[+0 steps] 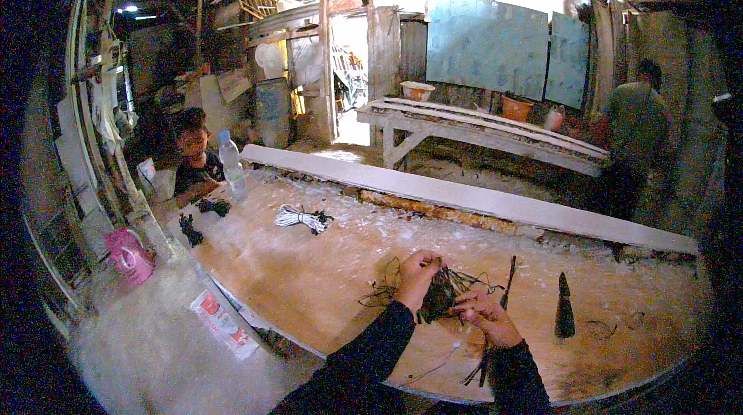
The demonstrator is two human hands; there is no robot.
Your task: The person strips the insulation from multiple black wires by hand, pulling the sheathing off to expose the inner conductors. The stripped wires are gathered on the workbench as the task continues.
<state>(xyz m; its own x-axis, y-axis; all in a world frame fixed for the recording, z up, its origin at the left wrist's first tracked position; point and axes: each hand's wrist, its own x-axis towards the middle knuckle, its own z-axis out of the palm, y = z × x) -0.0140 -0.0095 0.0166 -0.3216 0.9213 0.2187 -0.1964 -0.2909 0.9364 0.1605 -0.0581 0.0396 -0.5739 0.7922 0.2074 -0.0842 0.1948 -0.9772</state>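
A dark piece with thin black strands [439, 297] sits between my hands over the worktable; its exact kind is unclear. My left hand [416, 282] pinches its upper part with bent fingers. At its lower right side, my right hand [492, 319] has its thumb and fingertips together on the strands. Loose black cords [379, 293] spread out left of my left hand. Beyond my right hand lies a thin dark strip [508, 283], and farther right a black cone-shaped object [564, 310]. More dark strips [481, 365] hang below my right wrist.
A bundle of white cord [298, 218], black bundles [190, 230] and a plastic bottle [231, 167] lie or stand toward the table's far left. A long pale board [449, 191] edges the far side. One person sits at left; another stands at right by a bench [495, 135].
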